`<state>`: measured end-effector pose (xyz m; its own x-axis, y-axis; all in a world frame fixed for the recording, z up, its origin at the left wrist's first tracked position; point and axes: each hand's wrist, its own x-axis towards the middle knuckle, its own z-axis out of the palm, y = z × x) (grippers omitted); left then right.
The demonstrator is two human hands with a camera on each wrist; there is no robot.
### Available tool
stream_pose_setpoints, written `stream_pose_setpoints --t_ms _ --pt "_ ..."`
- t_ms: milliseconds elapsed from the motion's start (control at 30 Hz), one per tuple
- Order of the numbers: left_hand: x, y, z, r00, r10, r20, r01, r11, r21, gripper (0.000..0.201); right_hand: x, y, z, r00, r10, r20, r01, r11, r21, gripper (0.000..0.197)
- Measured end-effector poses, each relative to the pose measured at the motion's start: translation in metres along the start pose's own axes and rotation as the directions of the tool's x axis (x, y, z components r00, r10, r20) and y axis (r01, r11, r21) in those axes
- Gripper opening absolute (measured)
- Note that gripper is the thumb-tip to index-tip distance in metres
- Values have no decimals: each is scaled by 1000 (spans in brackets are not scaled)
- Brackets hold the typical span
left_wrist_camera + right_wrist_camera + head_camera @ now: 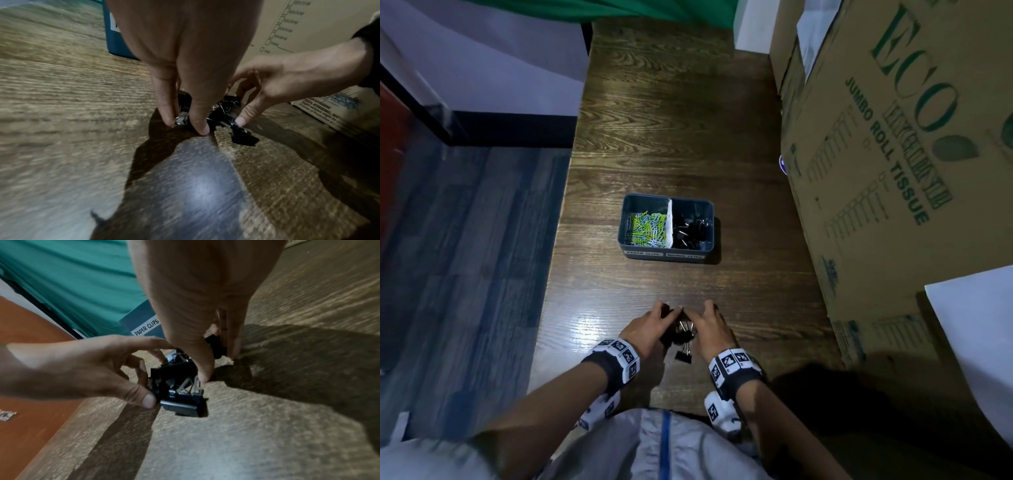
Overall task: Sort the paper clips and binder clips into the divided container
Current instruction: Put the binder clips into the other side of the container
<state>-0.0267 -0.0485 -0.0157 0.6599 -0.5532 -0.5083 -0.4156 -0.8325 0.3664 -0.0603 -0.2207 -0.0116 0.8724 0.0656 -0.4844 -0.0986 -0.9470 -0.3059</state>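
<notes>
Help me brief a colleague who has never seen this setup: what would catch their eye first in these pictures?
Probably the two hands, left hand and right hand, closing from both sides on a small heap of black binder clips at the near edge of the wooden table. Beyond them stands the divided container, with bright paper clips in its left compartment and more black clips on the right. A big cardboard box printed JUMBO ROLL TISSUE fills the right side.

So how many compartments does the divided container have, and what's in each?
2. The divided container has a left compartment holding coloured paper clips and a right one holding black binder clips; deeper contents may be hidden.
</notes>
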Motion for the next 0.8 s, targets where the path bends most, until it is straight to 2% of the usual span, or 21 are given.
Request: stream_pose_setpoints --t_ms 133,300,500,633,800 --pt "5 6 -4 999 -3 -37 5 999 50 82 2 -4 -5 999 -20 -31 21 999 24 66" --pt "4 7 -8 999 -39 -31 41 996 84 65 3 -2 -11 997 71 -40 -68 995 71 54" --pt "7 2 -7 990 -116 -79 116 993 -6 48 0 5 -20 981 182 -64 -167 968 189 16" --pt "8 1 -8 985 -110 -134 109 994 -8 37 -3 9 -31 963 254 -92 -223 940 258 15" --pt "3 -3 -10 967 -128 -219 108 989 -103 31 9 -4 -71 940 266 -213 -161 897 411 14"
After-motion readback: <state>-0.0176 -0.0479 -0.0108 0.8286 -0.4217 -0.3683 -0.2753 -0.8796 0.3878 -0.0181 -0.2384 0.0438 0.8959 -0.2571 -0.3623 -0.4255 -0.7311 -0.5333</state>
